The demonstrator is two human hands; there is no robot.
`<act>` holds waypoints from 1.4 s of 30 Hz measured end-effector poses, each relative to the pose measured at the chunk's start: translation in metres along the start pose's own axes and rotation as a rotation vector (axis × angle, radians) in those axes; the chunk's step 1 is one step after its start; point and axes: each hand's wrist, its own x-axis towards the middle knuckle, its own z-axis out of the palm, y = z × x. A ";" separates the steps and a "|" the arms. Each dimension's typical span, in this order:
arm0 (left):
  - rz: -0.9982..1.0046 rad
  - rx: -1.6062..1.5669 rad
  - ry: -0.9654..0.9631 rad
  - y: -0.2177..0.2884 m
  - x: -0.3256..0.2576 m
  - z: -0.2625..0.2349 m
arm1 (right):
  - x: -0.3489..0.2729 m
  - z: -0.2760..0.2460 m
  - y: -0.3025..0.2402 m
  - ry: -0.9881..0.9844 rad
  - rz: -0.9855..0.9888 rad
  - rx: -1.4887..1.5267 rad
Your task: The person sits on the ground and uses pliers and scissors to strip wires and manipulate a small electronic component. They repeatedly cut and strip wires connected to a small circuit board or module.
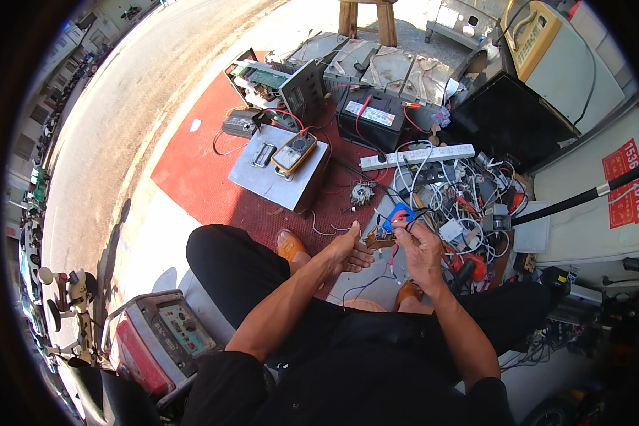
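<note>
Outdoors on sunlit pavement, a red mat [192,160] spread before my knees. Between my hands sits a small brown circuit board [380,240] with thin wires trailing off it. My left hand [348,252] cradles it from the side, fingers loosely curled around its edge; my right hand [420,248] pinches at the top of it, beside a blue part [397,213]. Just beyond lies a tangle of cables [461,206] and a white power strip [417,155]. Farther out, a yellow multimeter [294,153] rests on a grey metal box [277,181], with a black battery [370,116] behind.
</note>
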 end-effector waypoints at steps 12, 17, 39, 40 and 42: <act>0.734 -0.411 0.012 0.054 -0.010 0.011 | -0.046 0.003 0.015 0.240 0.166 0.138; 0.930 -0.369 -0.006 0.062 -0.021 0.021 | -0.048 0.004 0.036 0.188 0.228 0.149; 0.771 -0.326 -0.767 0.060 -0.063 0.056 | -0.056 0.020 0.042 0.078 0.216 0.162; 0.756 -0.334 -0.780 0.060 -0.062 0.056 | -0.056 0.021 0.041 0.079 0.197 0.216; 0.730 -0.357 -0.820 0.061 -0.061 0.055 | -0.055 0.021 0.036 0.079 0.209 0.186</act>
